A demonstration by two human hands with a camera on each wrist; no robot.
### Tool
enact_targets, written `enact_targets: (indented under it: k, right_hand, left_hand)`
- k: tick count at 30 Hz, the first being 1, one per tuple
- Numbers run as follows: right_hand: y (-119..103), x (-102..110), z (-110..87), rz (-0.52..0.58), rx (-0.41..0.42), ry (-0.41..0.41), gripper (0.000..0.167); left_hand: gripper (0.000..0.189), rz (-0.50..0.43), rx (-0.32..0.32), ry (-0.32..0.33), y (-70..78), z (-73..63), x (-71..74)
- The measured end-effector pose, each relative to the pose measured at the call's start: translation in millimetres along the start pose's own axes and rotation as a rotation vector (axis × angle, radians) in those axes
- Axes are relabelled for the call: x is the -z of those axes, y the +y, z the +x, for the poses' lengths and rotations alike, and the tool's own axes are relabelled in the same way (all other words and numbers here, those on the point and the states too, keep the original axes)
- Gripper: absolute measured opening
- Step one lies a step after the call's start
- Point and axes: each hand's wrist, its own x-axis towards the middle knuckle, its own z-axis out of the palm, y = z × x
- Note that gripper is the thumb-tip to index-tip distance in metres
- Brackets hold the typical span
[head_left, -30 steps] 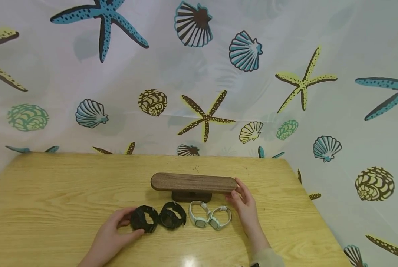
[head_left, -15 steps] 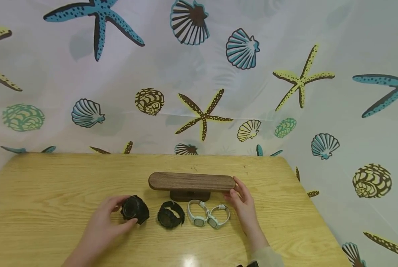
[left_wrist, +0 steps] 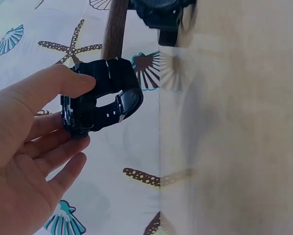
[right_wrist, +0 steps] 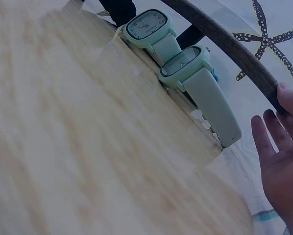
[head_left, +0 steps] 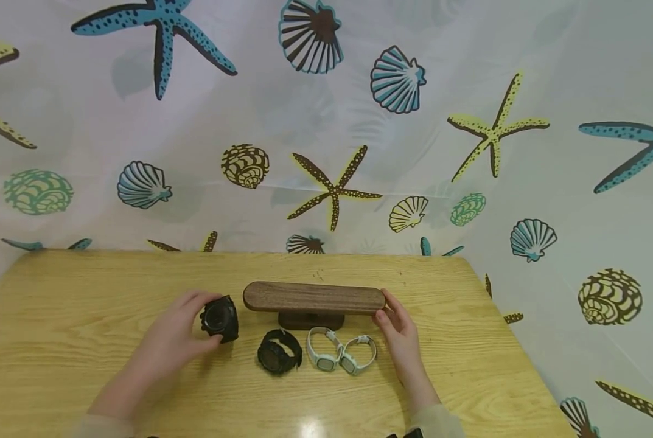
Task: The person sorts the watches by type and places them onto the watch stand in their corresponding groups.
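My left hand point(head_left: 167, 337) pinches a black wristwatch point(head_left: 219, 317) between thumb and fingers, to the left of a dark wooden watch stand point(head_left: 312, 298). In the left wrist view that watch point(left_wrist: 103, 81) is raised off the table, its strap fastened in a loop. The stand has a long rounded bar on a short base. At the bar's right end my right hand point(head_left: 401, 336) grips it with thumb and fingers. In front of the stand sit another black wristwatch point(head_left: 272, 358) and two pale watches, one point(head_left: 325, 363) touching the other point(head_left: 349, 365), all with looped straps.
Wood-grain table point(head_left: 112, 292) surface surrounds everything. Behind it and along the right side hangs a white cloth point(head_left: 206, 121) printed with starfish and shells.
My left hand has lifted the black watch away from the other black one, carrying it left and farther back and turning its face. My right hand keeps its grip on the stand.
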Motion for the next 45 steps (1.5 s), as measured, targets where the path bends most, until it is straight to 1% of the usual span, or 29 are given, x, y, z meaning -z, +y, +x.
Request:
enact_targets:
  k: [2, 5, 12, 19, 25, 30, 39, 45]
  right_hand:
    - [0.2, 0.3, -0.1, 0.002, 0.0, 0.004, 0.051]
    - [0.6, 0.8, 0.3, -0.012, 0.007, 0.005, 0.052]
    - [3.4, 2.0, 2.2, -0.062, 0.058, 0.016, 0.052]
    - [3.1, 1.8, 1.7, -0.081, 0.068, 0.029, 0.05]
    - [3.1, 1.7, 2.2, -0.088, 0.074, 0.026, 0.052]
    - [3.3, 1.9, 2.1, -0.09, 0.062, 0.027, 0.052]
    - [2.3, 2.9, 2.8, -0.101, 0.057, 0.018, 0.049]
    - [-3.9, 1.7, 2.0, -0.069, 0.032, 0.017, 0.048]
  left_hand:
    - [0.064, 0.014, -0.016, -0.027, -0.9, 8.1, 3.1]
    - [0.064, 0.027, -0.036, -0.045, -0.2, 19.2, 6.9]
    - [0.063, 0.1, -0.118, -0.048, 8.0, 37.0, 9.2]
    - [0.062, 0.106, -0.127, -0.104, 12.2, 50.0, 8.3]
    - [0.062, 0.103, -0.152, -0.114, 15.5, 54.8, 2.4]
    - [0.063, 0.104, -0.136, -0.123, 20.1, 56.9, -3.5]
    - [0.063, 0.116, -0.127, -0.143, 26.9, 65.6, -13.3]
    - [0.063, 0.104, -0.132, -0.145, 33.9, 71.8, -22.2]
